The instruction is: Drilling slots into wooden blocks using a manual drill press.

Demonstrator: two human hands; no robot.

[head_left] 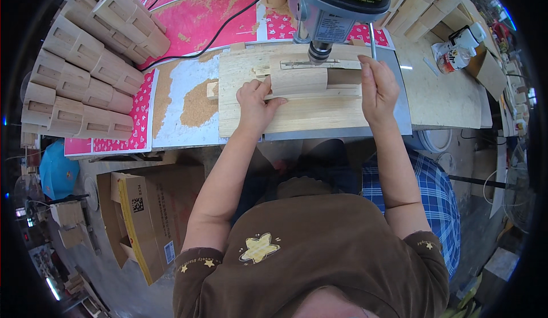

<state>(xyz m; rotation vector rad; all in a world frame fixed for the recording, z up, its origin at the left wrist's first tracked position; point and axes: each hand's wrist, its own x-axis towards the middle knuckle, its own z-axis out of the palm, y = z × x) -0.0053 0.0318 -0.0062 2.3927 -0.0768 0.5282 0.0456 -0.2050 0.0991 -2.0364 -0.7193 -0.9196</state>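
Observation:
A pale, curved wooden block (299, 82) lies on a wooden board (257, 125) under the drill press (337, 4). At the block's left end, my left hand (255, 102) presses it with fingers and thumb closed about the edge. The drill chuck (319, 52) hangs just above the block's far side; the bit's tip cannot be made out. To the right, my right hand (379, 90) is closed around the lower end of the metal feed lever (373, 41). Thin wooden strips (342, 91) run along the block's near side.
Stacked wooden blocks with rectangular slots (85, 84) stand at the left, more (422, 10) at the far right. A black cable (211, 38) crosses the pink, sawdust-strewn table covering (200, 18). White bottles (459, 47) stand right. An open cardboard box (154, 221) sits below left.

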